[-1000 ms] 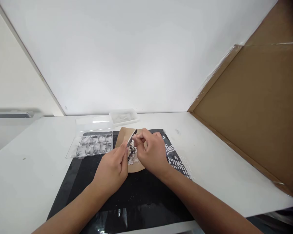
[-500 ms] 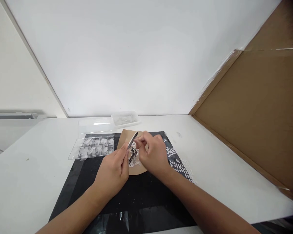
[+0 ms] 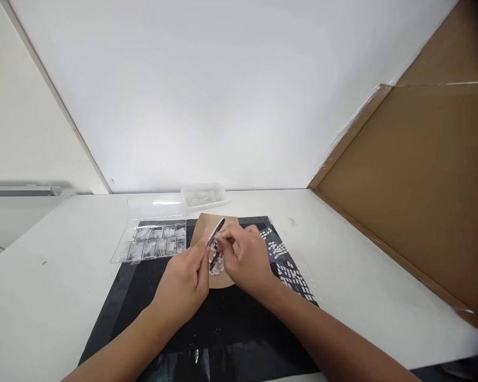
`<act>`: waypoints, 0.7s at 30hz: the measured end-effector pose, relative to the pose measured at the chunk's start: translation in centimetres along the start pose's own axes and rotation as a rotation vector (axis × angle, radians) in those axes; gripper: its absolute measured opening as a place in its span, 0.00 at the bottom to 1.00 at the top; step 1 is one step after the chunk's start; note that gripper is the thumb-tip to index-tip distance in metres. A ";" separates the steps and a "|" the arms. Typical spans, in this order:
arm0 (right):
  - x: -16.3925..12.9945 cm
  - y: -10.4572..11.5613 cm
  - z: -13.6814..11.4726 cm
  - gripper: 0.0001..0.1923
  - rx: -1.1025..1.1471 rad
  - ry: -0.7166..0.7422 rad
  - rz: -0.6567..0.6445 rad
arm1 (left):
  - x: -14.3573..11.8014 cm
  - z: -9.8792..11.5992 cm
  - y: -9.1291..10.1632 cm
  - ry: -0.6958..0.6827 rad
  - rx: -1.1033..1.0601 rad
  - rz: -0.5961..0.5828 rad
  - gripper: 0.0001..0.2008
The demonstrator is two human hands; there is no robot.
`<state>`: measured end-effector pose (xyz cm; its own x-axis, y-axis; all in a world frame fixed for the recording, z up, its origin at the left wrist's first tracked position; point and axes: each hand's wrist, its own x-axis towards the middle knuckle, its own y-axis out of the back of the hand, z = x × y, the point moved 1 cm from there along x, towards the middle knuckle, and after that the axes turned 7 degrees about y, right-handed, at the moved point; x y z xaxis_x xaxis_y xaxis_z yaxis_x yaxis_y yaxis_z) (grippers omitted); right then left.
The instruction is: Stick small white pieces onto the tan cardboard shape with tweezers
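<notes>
Holding a slim dark nail file (image 3: 216, 232) pinched between thumb and fingers, your left hand (image 3: 185, 284) keeps it tilted up and away from you, its tip rising over the far part of a brown paper piece (image 3: 205, 225). Your right hand (image 3: 245, 260) meets it just beside the file, its fingertips (image 3: 222, 241) drawn together on something very small and pale pressed against the file's edge; it is too tiny to say what it is, though the grip is plainly closed on it. Both hands hover close over the brown paper, where a small heap of pale bits (image 3: 216, 263) lies between your thumbs. The paper rests on a black mat (image 3: 239, 329) spread across the white table (image 3: 362, 276). To the left of your hands, partly on the mat, sits a clear compartment box (image 3: 151, 244) with two rows of little cells holding whitish pieces, and its clear lid (image 3: 155, 208) stands open behind it. A small clear tray (image 3: 203, 195) with more pale pieces stands farther back, near the white wall (image 3: 223, 95). On the right part of the mat you see rows of small white tabs (image 3: 287, 262), and a large brown cardboard sheet (image 3: 422, 185) leans along the table's right side.
</notes>
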<state>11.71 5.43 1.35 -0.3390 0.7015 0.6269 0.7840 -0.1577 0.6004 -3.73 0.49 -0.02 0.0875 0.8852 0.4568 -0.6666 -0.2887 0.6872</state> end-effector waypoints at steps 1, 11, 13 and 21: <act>0.0 0.0 0.1 0.11 -0.007 -0.006 0.013 | 0.0 -0.1 0.0 0.000 0.000 0.007 0.16; -0.3 0.1 0.5 0.12 0.009 -0.043 -0.012 | 0.1 -0.5 -0.4 0.017 -0.052 -0.047 0.16; -0.3 0.2 0.4 0.12 0.044 -0.042 -0.037 | 0.1 -0.3 -0.3 0.011 -0.069 -0.051 0.16; -0.4 0.0 0.2 0.12 0.032 -0.027 -0.040 | 0.1 -0.3 -0.2 0.063 -0.119 -0.049 0.16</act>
<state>11.91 5.33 1.00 -0.3566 0.7256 0.5886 0.7865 -0.1070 0.6083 -3.82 0.79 -0.25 0.0779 0.9193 0.3857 -0.7458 -0.2029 0.6345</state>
